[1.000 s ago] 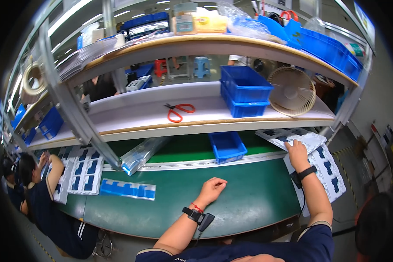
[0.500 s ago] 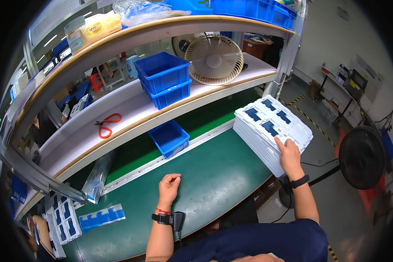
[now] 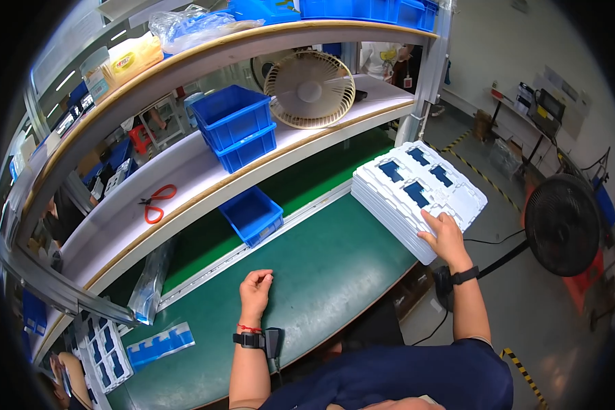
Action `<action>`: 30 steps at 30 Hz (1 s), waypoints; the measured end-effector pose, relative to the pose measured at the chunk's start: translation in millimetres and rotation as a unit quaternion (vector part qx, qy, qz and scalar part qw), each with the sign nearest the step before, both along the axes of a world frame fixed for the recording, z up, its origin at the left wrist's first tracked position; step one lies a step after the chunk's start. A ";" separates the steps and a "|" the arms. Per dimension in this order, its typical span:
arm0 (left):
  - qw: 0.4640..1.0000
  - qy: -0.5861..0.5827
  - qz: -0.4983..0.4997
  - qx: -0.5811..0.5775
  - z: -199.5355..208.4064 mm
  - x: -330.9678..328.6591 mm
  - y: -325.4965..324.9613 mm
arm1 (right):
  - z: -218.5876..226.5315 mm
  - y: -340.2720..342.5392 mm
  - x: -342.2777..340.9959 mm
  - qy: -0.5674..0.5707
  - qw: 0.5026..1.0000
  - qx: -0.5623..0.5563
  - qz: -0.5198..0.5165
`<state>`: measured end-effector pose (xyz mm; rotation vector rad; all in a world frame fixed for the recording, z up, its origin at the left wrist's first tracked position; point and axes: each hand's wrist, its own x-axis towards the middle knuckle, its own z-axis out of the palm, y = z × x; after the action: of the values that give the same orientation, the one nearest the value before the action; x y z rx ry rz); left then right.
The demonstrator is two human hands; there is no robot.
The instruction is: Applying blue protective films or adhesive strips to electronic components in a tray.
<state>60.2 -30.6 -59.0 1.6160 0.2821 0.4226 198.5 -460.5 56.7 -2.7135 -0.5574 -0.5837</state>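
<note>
My left hand (image 3: pixel 255 295) hovers over the green work table (image 3: pixel 321 266), its thumb and fingers drawn together; anything between them is too small or hidden to make out. At the right end of the table, my right hand (image 3: pixel 447 239) rests at the near edge of a stack of white plastic trays (image 3: pixel 451 201). Its index finger and thumb are spread apart over the top tray. Several dark blue flat pieces (image 3: pixel 415 194) lie in that tray's pockets, close to the index fingertip.
A blue bin (image 3: pixel 251 217) sits beyond the table's rail. Stacked blue bins (image 3: pixel 232 126), a fan (image 3: pixel 310 90) and red-handled scissors (image 3: pixel 160 203) occupy the shelf. At left lie a blue strip sheet (image 3: pixel 160 346) and another white tray (image 3: pixel 106 355). A black fan (image 3: pixel 565 225) stands right.
The view has shifted slightly. My right hand's thumb has come away from its index finger, and the hand has moved a little over the tray's edge. My left hand keeps its closed pose.
</note>
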 end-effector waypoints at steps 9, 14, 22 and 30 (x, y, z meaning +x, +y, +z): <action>1.000 0.002 -0.003 -0.002 3.1 -1.4 2.0 | -0.1 -4.2 0.8 0.034 0.998 0.022 0.056; 1.000 0.003 -0.003 0.001 7.4 -4.2 -2.5 | -2.5 0.9 5.0 0.055 0.998 0.028 0.020; 0.998 0.041 0.022 0.030 21.5 -65.5 7.9 | -14.8 11.5 -7.4 -0.059 0.997 -0.034 -0.038; 0.784 0.133 0.293 0.530 9.2 -228.8 -1.7 | -21.1 3.4 -9.5 -0.112 0.992 0.060 0.026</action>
<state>-168.6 -32.3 -49.8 2.7106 0.8924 0.9373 189.1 -457.1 35.6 -2.5298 -0.6244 -0.8859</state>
